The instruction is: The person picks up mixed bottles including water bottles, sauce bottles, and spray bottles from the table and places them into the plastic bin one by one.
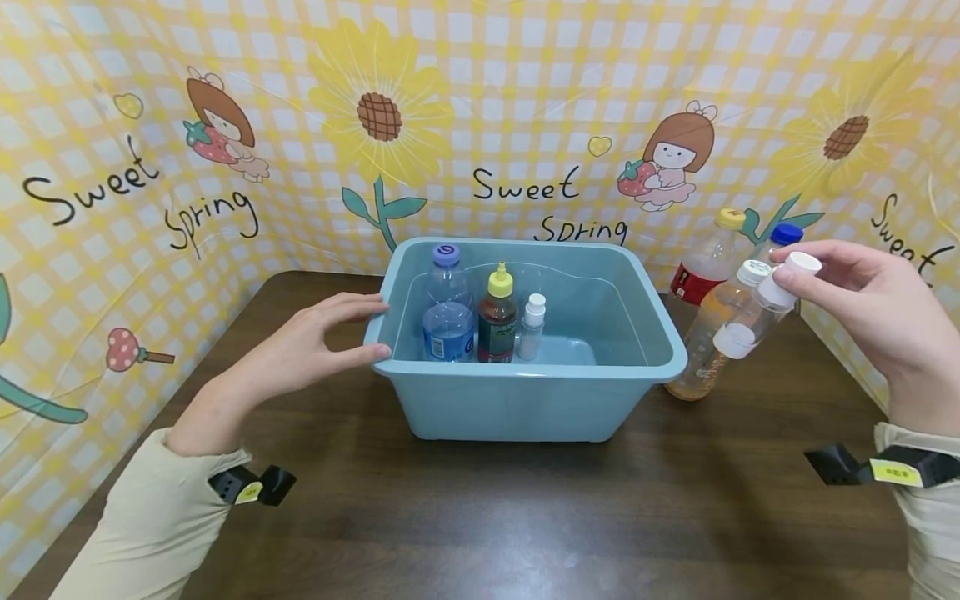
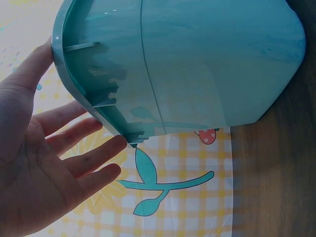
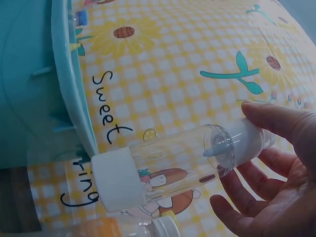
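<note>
A blue plastic tub [image 1: 517, 404] stands on the table. My left hand [image 1: 300, 337] rests at its left end, thumb and fingertips touching the rim with the fingers fairly straight. To the right of the tub, my right hand [image 1: 885, 308] pinches the white top of a clear bottle [image 3: 168, 165] between thumb and fingers. That bottle is tilted, its white base pointing down and left, and looks hollow inside. Within the tub stand a water bottle [image 1: 448, 329] with a purple cap, a dark sauce bottle [image 1: 498, 325] with a yellow nozzle, and a small white-capped bottle [image 1: 531, 337].
Several bottles stand right of the tub: one with amber contents [image 1: 693, 362] and a white cap, a red-labelled one [image 1: 696, 279] with a yellow cap, and one with a blue cap [image 1: 786, 234]. A yellow checked cloth [image 1: 525, 100] hangs behind the brown table [image 1: 480, 517].
</note>
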A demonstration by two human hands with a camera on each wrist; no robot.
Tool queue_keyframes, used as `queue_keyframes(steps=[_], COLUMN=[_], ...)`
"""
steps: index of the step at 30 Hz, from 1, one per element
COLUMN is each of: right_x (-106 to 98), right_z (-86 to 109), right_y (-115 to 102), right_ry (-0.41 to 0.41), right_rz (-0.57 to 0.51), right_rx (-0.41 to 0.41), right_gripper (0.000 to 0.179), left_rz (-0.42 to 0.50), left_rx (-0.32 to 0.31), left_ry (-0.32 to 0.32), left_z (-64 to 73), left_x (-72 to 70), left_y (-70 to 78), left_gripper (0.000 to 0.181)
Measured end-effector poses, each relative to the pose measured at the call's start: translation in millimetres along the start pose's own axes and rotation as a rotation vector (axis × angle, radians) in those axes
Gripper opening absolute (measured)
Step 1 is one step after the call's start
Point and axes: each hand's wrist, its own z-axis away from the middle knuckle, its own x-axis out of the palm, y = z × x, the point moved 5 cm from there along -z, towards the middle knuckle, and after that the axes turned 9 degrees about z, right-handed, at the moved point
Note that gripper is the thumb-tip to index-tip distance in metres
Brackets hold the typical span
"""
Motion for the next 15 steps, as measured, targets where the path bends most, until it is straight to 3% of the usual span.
queue_keyframes(steps=[5,12,15], right_x=[4.0,10.0,13.5], right_z=[-4.9,-11.0,-12.9], right_y=[-6.2,-15.6,-20.9], right_ry=[-0.029,-0.043,-0.052], right_rz=[-0.033,0.059,0.047], right_rx=[-0.031,-0.012,0.002], right_gripper=[0.021,0.022,0.019], left_rz=[0.002,-0.003,-0.003], left_rx=[0.0,-0.002,-0.001], left_ry=[0.0,0.0,0.0], left_z=[0.0,-0.1,-0.1], left_x=[0.2,0.1,0.1], left_y=[-0.8,-0.6,-0.5], left_gripper=[0.063,0.063,0.063])
